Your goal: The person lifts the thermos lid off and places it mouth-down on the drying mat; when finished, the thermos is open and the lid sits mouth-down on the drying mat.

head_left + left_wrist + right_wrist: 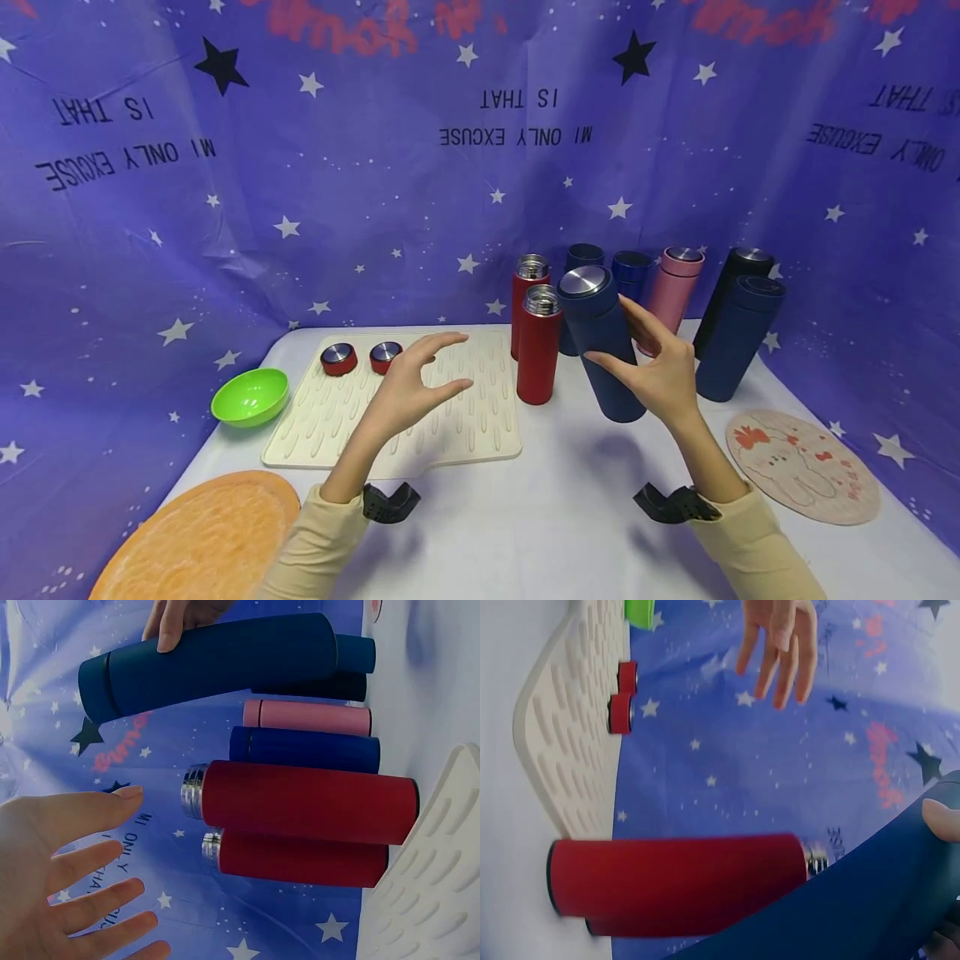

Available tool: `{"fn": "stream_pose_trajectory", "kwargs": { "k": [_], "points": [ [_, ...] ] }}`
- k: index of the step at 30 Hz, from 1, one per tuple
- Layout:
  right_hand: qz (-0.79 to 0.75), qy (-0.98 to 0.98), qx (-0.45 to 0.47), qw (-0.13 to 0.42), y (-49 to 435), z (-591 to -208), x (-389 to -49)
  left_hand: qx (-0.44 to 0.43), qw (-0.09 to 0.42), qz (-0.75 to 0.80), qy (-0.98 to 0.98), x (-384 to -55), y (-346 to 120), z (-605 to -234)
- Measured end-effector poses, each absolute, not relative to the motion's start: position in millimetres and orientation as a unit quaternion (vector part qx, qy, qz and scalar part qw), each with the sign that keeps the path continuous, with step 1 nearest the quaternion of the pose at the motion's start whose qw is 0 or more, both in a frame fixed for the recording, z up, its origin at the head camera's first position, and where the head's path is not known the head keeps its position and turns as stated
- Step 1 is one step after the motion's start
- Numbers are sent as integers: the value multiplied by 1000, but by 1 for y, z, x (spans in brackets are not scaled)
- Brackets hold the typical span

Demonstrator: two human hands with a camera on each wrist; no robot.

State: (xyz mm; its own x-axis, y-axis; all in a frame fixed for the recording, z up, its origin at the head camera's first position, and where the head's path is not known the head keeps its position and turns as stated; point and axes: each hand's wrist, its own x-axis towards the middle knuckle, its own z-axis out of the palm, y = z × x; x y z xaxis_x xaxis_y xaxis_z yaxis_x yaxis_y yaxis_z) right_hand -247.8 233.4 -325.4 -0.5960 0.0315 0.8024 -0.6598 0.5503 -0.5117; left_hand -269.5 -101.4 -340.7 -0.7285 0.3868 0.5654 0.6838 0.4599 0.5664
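My right hand (663, 371) grips a dark blue thermos bottle (603, 342), its lid on, held tilted above the table. Just left of it stand two red thermos bottles (536, 362) without lids, their steel necks bare. My left hand (405, 383) hovers over the cream drying mat (480, 433), fingers spread and thumb apart, holding nothing; the left wrist view shows the same bare left hand (82, 877). On the mat's far part sit two red lids with steel tops, one red lid (339, 360) clear to see and the other lid (383, 357) partly behind my left hand.
Behind the held bottle stand a pink bottle (675, 287), a blue bottle (632, 271) and another dark one. A black bottle (738, 283) and a navy bottle (738, 342) stand at right, near a round rabbit mat (802, 467). At left are a green bowl (251, 398) and an orange round mat (202, 533).
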Motion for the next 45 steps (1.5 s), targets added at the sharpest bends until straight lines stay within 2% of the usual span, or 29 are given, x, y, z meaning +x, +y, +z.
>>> {"fn": "stream_pose_trajectory", "kwargs": {
  "k": [13,20,25,27,34,38,45],
  "points": [
    [422,-793,289,330,204,-335,-238,-343,203,-412,-819,-262,-104,-336],
    [419,-786,334,308,185,-327,-222,-371,184,-427,-804,-257,-104,-333],
    [421,-791,357,262,172,-320,-211,-399,180,-443,-782,-250,-100,-326],
    [420,-793,367,244,169,-321,-209,-410,171,-450,-775,-239,-98,-316],
    [425,-794,389,193,171,-364,-234,-471,118,-440,-755,-233,-96,-311],
    [428,-792,399,174,167,-369,-233,-492,97,-435,-748,-222,-94,-299],
    [435,-792,404,144,163,-377,-238,-504,62,-423,-750,-223,-101,-297]
  ]
}}
